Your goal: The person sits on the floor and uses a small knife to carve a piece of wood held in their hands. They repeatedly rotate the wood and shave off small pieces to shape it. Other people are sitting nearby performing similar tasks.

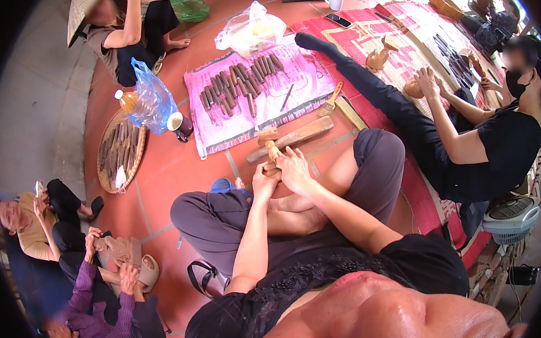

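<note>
A light-coloured wooden carving (272,149), with a broad head and a narrow neck, stands up between my hands above my crossed legs. My left hand (265,181) is closed around its lower part. My right hand (295,171) grips it from the other side, fingers bent against the wood. The carving's lower end is mostly covered by my fingers. Just beyond it lies a rough wooden block (305,134) on the tiles. Farther off, several dark-handled carving tools (225,88) rest in rows on a pink cloth (209,135).
A flat brush (330,101) lies by the cloth's right edge. To the left are a round basket (105,176) of more handled tools, a dark mug (181,126), a blue plastic bag (153,102) and a bottle (127,102). A co-worker's outstretched leg (363,70) crosses the red mat on the right.
</note>
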### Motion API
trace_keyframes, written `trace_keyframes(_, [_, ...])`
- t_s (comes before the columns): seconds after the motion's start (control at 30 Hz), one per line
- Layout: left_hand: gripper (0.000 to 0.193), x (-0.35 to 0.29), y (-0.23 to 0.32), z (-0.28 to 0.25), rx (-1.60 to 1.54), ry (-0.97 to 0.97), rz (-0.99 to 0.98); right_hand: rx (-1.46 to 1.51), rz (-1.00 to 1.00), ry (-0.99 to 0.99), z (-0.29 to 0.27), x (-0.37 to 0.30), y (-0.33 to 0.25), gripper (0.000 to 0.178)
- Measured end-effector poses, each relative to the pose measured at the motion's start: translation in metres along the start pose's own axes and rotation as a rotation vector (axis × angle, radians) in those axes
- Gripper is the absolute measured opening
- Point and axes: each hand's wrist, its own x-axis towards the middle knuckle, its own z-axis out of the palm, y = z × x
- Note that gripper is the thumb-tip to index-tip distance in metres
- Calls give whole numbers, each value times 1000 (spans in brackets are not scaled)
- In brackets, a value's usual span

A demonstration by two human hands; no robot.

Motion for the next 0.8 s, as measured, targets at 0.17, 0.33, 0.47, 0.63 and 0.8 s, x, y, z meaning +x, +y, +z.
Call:
trace_keyframes(0.17, [58, -5, 32, 3, -43, -62, -138, -2, 83, -59, 5, 32, 20, 35])
trace_keyframes(0.33, [48, -15, 23, 1, -127, 89, -67, 128, 152, -238, -2, 35, 16, 32])
trace_keyframes(0.47, [46, -22, 27, 0, -330, 86, -64, 164, 87, 46, 12, -8, 0, 32])
trace_keyframes(0.63, [40, -13, 25, -5, -231, 140, -86, 259, 323, -115, 16, 45, 13, 28])
trace_keyframes(0.8, [30, 17, -23, -14, -32, 377, 244, 241, 89, -18, 32, 2, -3, 36])
